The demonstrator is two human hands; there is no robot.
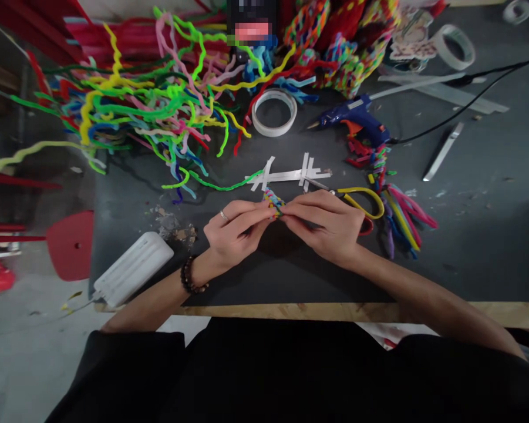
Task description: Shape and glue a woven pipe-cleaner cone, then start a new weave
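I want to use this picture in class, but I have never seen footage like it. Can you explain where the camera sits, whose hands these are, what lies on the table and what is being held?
There is no machine here. The one picture comes from a camera worn on a person's head, looking forward and down, so the hands are that person's own.

The left hand and right hand meet at the middle and together pinch a small multicoloured woven piece, apparently made of pipe cleaners.

On the dark table lie a big tangle of pipe cleaners, a roll of tape, a blue glue gun with its cable, some crossed strips of tape, yellow-handled scissors beside the right hand, and a white ribbed block near the left wrist.
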